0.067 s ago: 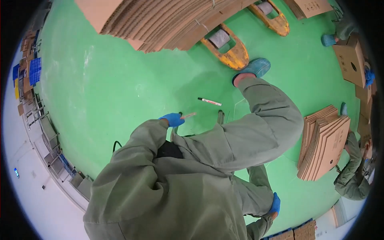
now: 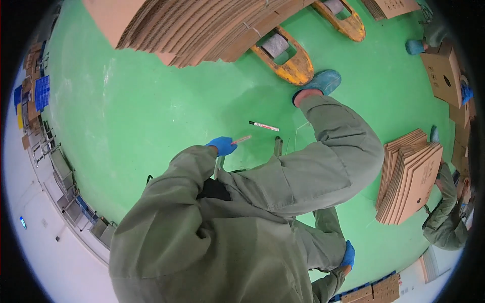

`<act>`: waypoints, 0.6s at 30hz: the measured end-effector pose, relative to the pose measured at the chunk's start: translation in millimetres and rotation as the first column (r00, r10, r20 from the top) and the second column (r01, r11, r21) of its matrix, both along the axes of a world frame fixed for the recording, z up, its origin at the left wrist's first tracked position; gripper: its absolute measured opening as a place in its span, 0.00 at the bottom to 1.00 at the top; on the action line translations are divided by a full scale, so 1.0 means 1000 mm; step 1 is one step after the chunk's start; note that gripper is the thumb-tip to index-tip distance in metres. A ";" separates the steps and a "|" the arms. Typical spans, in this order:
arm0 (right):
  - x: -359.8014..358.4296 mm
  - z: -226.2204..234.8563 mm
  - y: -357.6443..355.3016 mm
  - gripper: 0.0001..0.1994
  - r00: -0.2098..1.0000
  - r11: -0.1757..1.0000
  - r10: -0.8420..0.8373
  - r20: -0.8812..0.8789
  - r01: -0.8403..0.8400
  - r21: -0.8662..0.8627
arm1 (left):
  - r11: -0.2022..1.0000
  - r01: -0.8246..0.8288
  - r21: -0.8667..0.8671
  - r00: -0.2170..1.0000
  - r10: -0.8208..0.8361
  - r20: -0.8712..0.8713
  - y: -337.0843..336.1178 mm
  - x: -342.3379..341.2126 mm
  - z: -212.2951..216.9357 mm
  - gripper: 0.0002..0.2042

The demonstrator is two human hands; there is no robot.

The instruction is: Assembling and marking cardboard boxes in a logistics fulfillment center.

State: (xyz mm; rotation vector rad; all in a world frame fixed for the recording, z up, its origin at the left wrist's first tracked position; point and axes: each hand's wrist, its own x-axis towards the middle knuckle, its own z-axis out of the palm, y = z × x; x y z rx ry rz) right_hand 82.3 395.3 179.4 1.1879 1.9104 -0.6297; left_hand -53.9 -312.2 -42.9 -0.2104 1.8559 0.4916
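Observation:
My left hand (image 2: 222,146), in a blue glove, is closed around a slim, pale pinkish stick-like thing (image 2: 242,139) whose kind I cannot make out. Just beyond it, on the green floor, lies a white marker pen (image 2: 264,125) with a black cap and red print. My right hand (image 2: 348,255), also gloved in blue, rests against my bent leg (image 2: 323,245) at the lower right. Its fingers seem to lie flat on the trouser cloth, partly hidden, with nothing visible in them.
Tied flat cardboard (image 2: 202,33) is stacked at the top, above yellow pallet-jack forks (image 2: 295,70). My shoe (image 2: 326,82) touches or nearly touches one fork. More flat cartons (image 2: 409,179) stand at right, near a crouching person (image 2: 444,222). Another person's blue-gloved hand (image 2: 466,92) touches a box (image 2: 442,78).
My left hand has risen slightly, up and to the right in the picture, with the pinkish thing still in it. My right hand stays on my leg.

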 end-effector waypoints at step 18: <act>-0.041 0.065 -0.090 0.19 0.993 0.933 0.115 -0.001 -0.108 0.344 | 0.850 0.376 -0.369 0.822 -0.490 -0.291 0.156 -0.089 -0.157 0.06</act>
